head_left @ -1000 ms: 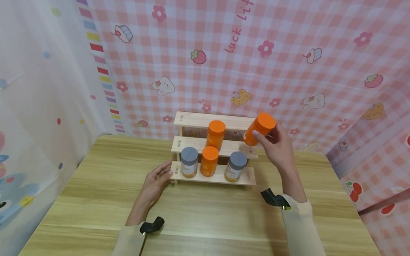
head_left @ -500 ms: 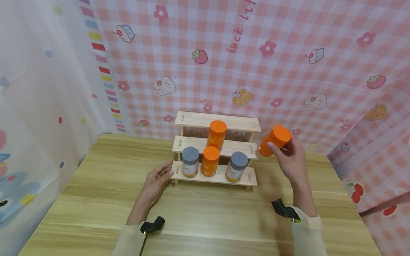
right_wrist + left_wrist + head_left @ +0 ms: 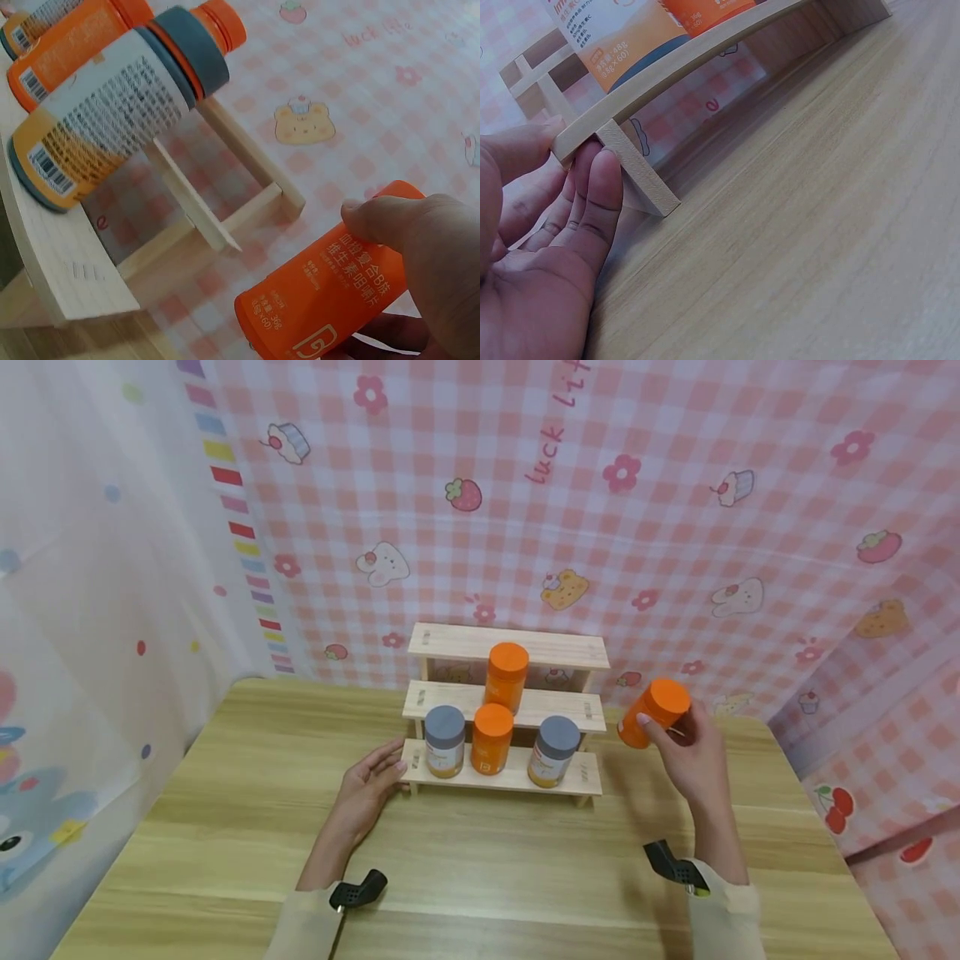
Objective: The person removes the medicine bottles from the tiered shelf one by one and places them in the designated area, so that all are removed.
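Note:
My right hand [image 3: 693, 756] grips an orange bottle [image 3: 654, 713] in the air, tilted, just right of a three-tier wooden rack [image 3: 510, 645]. In the right wrist view the thumb lies along the side of the held orange bottle [image 3: 330, 285]. My left hand [image 3: 367, 789] pinches the left end of the rack's lowest shelf, thumb on top and fingers beneath, as the left wrist view shows at the shelf end [image 3: 585, 131]. On that shelf stand two grey-capped bottles [image 3: 444, 742] with an orange bottle [image 3: 492, 739] between them. Another orange bottle [image 3: 507, 677] stands on the middle shelf.
The rack stands on a wood-grain table [image 3: 480, 877], close to a pink checked cloth [image 3: 480, 543] hanging behind it. A white dotted cloth [image 3: 112, 568] hangs at the left. Table surface extends in front of the rack and on both sides.
My right hand has carried the orange bottle rightward and down, from beside the upper shelves to a spot right of the rack. The left hand and the rack stay put.

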The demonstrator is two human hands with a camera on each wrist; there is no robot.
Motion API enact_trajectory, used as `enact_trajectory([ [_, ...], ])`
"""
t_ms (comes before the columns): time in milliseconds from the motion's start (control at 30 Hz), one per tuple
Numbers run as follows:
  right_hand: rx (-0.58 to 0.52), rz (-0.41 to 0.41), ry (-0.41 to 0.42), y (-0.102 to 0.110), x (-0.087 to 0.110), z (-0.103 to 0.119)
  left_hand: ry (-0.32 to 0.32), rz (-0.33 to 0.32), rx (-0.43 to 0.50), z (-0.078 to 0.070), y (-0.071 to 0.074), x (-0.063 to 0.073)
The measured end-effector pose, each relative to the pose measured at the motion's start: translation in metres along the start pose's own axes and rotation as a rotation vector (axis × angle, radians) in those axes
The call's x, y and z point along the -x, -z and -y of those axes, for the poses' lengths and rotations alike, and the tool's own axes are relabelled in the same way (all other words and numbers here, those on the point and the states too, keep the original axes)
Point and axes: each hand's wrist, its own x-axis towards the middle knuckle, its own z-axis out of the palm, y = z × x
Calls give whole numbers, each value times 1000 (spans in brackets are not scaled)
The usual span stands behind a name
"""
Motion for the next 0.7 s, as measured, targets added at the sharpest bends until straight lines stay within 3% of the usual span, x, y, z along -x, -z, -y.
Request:
enact_trajectory([
  [500, 23, 24, -58, 4, -4, -33, -11, 13, -2, 1, 0, 0],
  [700, 13, 57, -118, 5, -5, -48, -6, 13, -4, 3, 2, 0],
])
